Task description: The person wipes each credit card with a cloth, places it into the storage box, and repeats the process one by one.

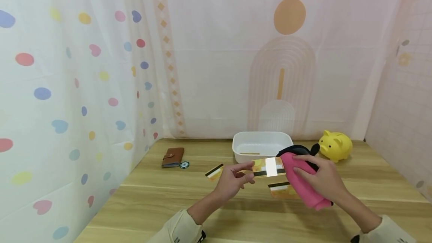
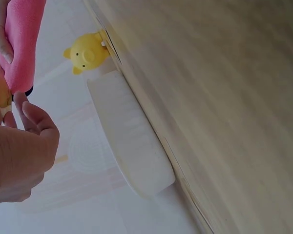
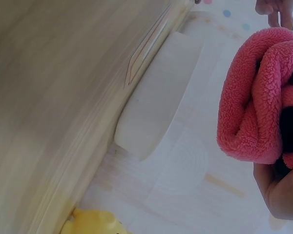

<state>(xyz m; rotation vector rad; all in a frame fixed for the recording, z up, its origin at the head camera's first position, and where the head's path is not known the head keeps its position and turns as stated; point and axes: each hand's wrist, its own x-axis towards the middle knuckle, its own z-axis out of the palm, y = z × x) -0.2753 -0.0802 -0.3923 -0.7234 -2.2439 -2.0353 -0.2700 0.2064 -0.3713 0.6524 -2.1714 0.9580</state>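
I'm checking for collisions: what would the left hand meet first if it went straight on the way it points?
Likely the pink, folded, fuzzy-fabric item. The left hand pinches a rectangular, yellow-orange, plastic-looking card, whose far end would lead; whether they already touch is unclear.

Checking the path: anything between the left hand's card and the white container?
In the head view, nothing visible stands between the card and the white container; the pink item overlaps the container's right end.

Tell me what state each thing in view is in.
Raised card: pinched by left hand
Pink plush cloth: folded, gripped by right hand
Two other cards: lying on table
Brown wallet: closed
White bin: upright, open-topped
Piggy bank: upright
Poker chip: lying flat
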